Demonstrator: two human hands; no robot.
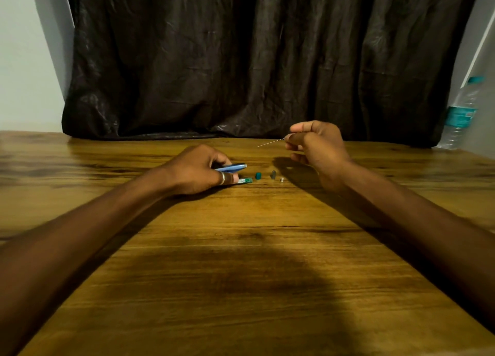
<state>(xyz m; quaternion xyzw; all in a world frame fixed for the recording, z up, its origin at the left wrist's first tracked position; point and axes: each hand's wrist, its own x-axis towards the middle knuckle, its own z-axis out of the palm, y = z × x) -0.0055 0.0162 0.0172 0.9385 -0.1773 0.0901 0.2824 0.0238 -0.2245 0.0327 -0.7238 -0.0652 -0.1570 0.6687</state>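
My left hand (pixel 197 169) rests on the wooden table (pixel 241 275) and grips a blue pen-like barrel (pixel 232 167), which points right. A small green and white case (pixel 245 181) lies under its fingertips; a ring sits on one finger. My right hand (pixel 316 147) is raised above the table and pinches a thin, pale rod (pixel 270 142) that sticks out to the left. Between the hands lie a small teal cap (pixel 258 175), a small grey piece (pixel 273 174) and a tiny white piece (pixel 282 179).
A dark, wrinkled cloth (pixel 254 61) hangs behind the table's far edge. A clear water bottle (pixel 459 114) with a teal cap and label stands at the far right. Pale walls show at both sides.
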